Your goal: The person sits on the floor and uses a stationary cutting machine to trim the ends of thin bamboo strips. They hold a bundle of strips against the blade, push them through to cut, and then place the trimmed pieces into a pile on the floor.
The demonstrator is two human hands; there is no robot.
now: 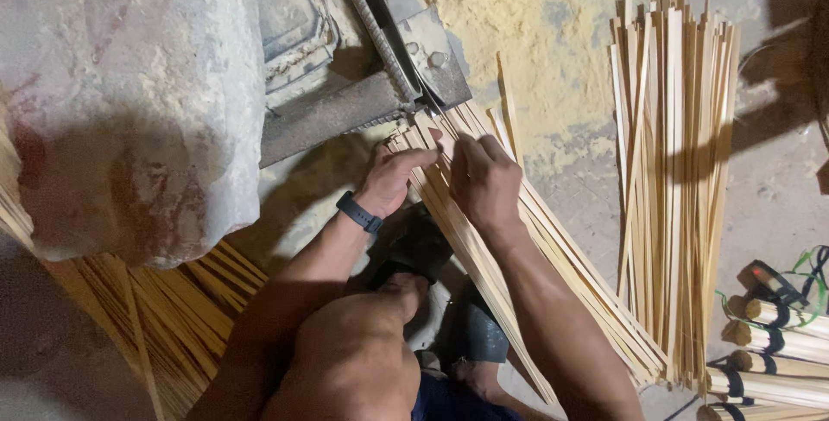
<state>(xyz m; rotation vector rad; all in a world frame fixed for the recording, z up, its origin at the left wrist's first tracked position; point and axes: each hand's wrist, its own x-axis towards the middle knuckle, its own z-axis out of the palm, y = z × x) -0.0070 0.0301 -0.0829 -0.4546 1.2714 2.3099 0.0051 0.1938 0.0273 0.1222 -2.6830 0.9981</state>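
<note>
A long bundle of thin pale bamboo strips [553, 248] runs from the lower right up to a dusty metal machine [345, 67]. My left hand [393, 177], with a dark band on the wrist, rests its fingers on the strips' upper ends near the machine's plate. My right hand [484, 179] lies on top of the same bundle just to the right, fingers curled over the strips. Both hands press the strip ends together close to the machine's edge. My bare knee [354, 343] sits below them.
A second pile of bamboo strips [669, 170] lies upright at the right. Bundled bamboo rods tied with black bands [773, 352] sit at the lower right. A large white dusty sack [129, 101] fills the left, with more strips [164, 317] beneath it. Sawdust covers the floor [535, 15].
</note>
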